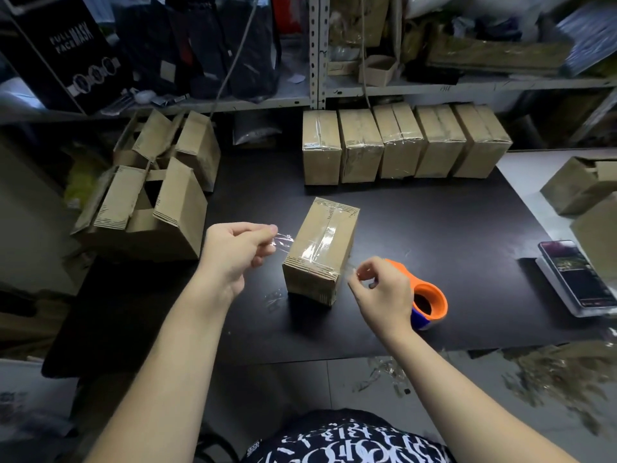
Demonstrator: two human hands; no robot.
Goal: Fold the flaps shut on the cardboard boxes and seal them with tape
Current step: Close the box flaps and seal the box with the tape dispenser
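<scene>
My left fingers point(263, 231) and right fingers point(366, 271) each pinched an end of the clear tape strip point(283, 243) across the near end of the box point(320, 235), mid-tabletop point(434, 222). Slack might let the tape wrinkle (or stick to itself). That box was shut, contents hidden. 5 sealed boxes point(400, 145) stood far; the open boxes point(150, 208) on the left were too dark inside to tell.

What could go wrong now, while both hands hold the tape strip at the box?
1. The strip is pinched only at its ends by the left hand and right hand; it could wrinkle or stick to itself.
2. Neither hand steadies the box, so pressing may shift it and the tape lands crooked.
3. The dispenser lies close behind the right wrist and could get knocked.
</scene>
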